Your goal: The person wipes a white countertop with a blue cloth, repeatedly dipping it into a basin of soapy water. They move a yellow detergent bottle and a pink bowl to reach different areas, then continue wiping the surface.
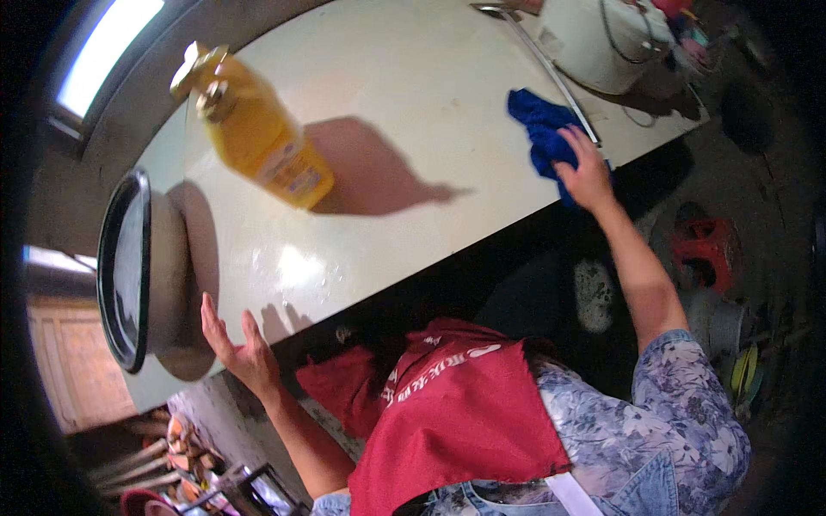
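My right hand touches a crumpled dark blue cloth at the right part of the table's near edge. Its thumb and fingers are apart over the fabric; whether they pinch it cannot be seen. My left hand is held up by the near edge at lower left, fingers spread, with nothing in it. Beyond that hand stands a large round vessel with a black rim. A plastic bottle of yellow oil stands on the pale tabletop, casting a long shadow to the right.
Right of the cloth lie a long thin metal strip and a white bucket with a wire handle. A red plastic stool stands on the floor at right. Split firewood is stacked at lower left. Wet drops dot the tabletop.
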Motion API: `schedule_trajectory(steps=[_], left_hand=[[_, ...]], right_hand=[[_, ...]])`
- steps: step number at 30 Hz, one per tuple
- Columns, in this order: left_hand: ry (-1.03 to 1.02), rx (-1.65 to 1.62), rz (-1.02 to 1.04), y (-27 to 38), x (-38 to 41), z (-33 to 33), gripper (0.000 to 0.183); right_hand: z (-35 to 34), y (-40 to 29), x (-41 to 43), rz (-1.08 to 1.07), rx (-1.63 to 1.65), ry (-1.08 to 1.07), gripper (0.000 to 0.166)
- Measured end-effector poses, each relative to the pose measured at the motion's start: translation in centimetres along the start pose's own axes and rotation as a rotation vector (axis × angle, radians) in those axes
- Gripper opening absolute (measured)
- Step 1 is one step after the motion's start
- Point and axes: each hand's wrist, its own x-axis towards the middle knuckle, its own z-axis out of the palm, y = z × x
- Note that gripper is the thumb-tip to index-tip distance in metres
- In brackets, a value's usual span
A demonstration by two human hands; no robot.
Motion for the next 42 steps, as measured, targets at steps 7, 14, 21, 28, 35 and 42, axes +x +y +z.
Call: schedule_trajectory(steps=[7, 14, 21, 28, 35, 42], left_hand=[[0.139, 0.009, -0.051, -4.1, -1.4, -2.0, 0.054], [0.262, 0.16, -0.225, -4.4, -3.1, -6.0, 0.053], [0.292, 0.071, -0.329, -6.8, -6.2, -7.5, 0.052], [0.008, -0.114, -0.124, -1.2, -7.2, -1.2, 0.052], [-0.254, -0.244, 0.424, 9.2, -3.6, 5.8, 0.05], [-0.482, 0.094, 0.443, 11.2, -2.5, 16.0, 0.06]], right_hand=[[4.1, -3.4, 2.7, 0.124, -0.151, 0.059, 0.057], [4.0, -10.1, -0.1, -0.109, -0.049, -0.102, 0.059], [4.7, -19.7, -2.7, -0.285, -0.018, -0.202, 0.065], [5.8, -23.9, -1.9, -0.345, 0.019, -0.269, 0.064], [0.0, -27.4, 8.0, -0.286, 0.427, -0.052, 0.075], [-0.2, -37.6, 13.3, -0.128, 0.91, -0.117, 0.067]])
